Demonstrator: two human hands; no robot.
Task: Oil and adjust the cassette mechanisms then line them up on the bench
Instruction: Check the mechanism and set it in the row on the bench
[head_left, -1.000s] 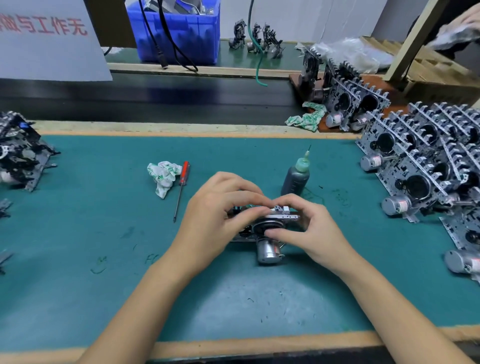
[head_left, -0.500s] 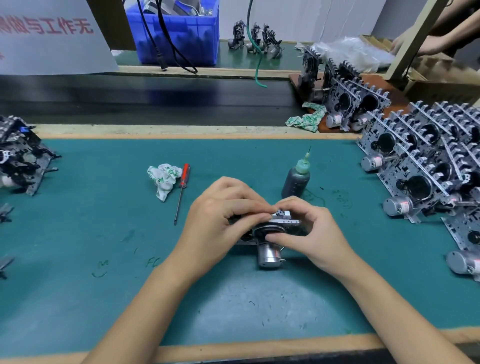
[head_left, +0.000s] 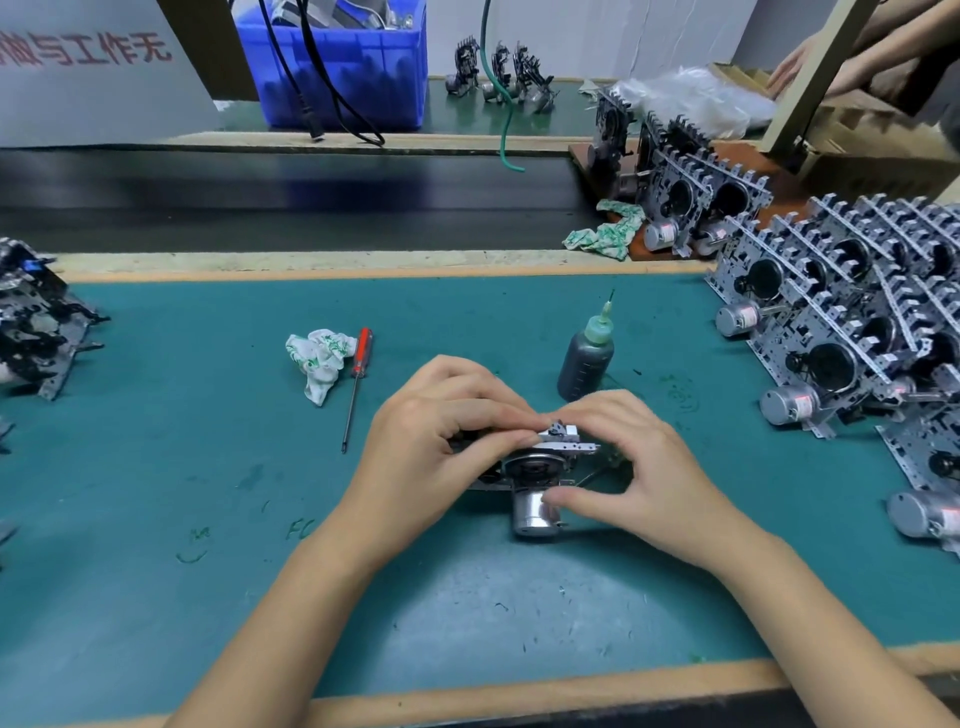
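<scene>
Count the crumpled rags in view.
2. One rag lies on the green mat, touching the red screwdriver. The other rag sits at the far right by the brown board. More may be hidden behind the mechanisms.

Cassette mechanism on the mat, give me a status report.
Left hand and right hand both grip the cassette mechanism on the green mat. Oil bottle upright just behind. Screwdriver and rag lie apart, left.

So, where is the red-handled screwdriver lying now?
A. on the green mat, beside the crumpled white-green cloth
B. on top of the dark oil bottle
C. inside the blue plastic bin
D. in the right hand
A: the red-handled screwdriver lies flat on the green mat, right next to the crumpled white-green cloth, with neither hand on it.
</scene>
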